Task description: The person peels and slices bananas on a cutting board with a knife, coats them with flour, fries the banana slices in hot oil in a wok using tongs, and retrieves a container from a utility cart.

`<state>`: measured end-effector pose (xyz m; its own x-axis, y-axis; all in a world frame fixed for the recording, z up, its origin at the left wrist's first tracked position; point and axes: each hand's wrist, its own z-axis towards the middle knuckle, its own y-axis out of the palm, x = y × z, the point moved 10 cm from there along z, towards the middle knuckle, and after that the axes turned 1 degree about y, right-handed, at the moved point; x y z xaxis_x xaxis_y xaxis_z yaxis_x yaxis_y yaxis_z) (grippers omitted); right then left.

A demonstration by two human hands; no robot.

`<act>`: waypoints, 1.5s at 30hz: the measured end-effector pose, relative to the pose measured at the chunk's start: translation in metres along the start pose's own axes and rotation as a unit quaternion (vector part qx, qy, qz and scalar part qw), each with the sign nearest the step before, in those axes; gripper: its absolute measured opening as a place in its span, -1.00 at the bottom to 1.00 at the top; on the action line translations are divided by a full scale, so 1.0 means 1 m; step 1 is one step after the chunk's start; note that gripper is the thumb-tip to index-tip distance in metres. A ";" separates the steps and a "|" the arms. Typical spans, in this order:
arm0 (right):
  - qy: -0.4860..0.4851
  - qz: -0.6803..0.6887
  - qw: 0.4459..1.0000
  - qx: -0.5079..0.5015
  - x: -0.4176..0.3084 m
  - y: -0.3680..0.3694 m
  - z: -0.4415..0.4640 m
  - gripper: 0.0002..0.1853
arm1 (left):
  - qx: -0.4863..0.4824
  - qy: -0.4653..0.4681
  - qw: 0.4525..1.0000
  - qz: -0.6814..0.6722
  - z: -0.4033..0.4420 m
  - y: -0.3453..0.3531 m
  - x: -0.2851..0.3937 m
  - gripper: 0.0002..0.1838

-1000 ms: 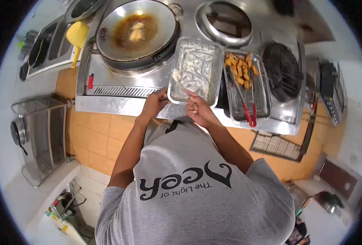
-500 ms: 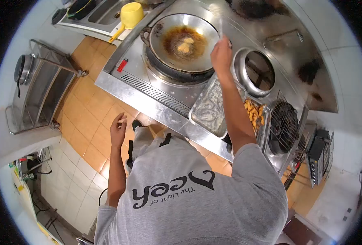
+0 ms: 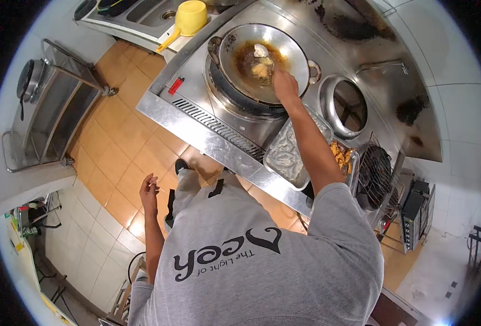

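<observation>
My right hand is over the near right part of the wok, fingers pointing down and drawn together; whatever they may hold is hidden. In the wok's brown oil, a white-coated piece lies behind golden frying pieces. Below my right forearm is a metal tray of pale batter, partly covered by the arm. Fried pieces fill part of another tray just right of the forearm. My left hand hangs over the floor at my side, fingers loosely bent and apart, holding nothing.
A red lighter lies on the stove left of the wok. Farther left, a yellow dipper stands beside the sink. An empty burner ring and a round wire grill are on the right. A metal rack stands at the left.
My right hand has gone from the batter tray, up above the wok, then down toward the oil. A white-coated piece now shows there. My left hand has left the tray for my side. The view has turned.
</observation>
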<state>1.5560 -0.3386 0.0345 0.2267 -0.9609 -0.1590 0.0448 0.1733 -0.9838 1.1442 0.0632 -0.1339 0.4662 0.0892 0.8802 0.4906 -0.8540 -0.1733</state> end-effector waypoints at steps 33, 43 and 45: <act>0.080 -0.008 0.997 0.021 0.007 0.010 0.004 -0.75 | 0.082 -0.167 0.979 -0.085 -0.012 -0.082 -0.099 -0.64; 0.058 0.008 0.996 0.061 0.000 0.005 -0.006 -0.67 | 0.070 -0.171 0.979 -0.090 0.002 -0.080 -0.098 -0.65; 0.059 0.015 0.998 0.015 0.000 0.010 -0.008 -0.67 | 0.063 -0.177 0.979 -0.077 0.001 -0.075 -0.097 -0.66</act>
<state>1.5489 -0.3386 0.0237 0.1120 -0.9735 -0.1995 0.0699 0.2079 -0.9756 1.0625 0.1190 -0.2067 0.5950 0.4028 0.6955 0.6514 -0.7485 -0.1238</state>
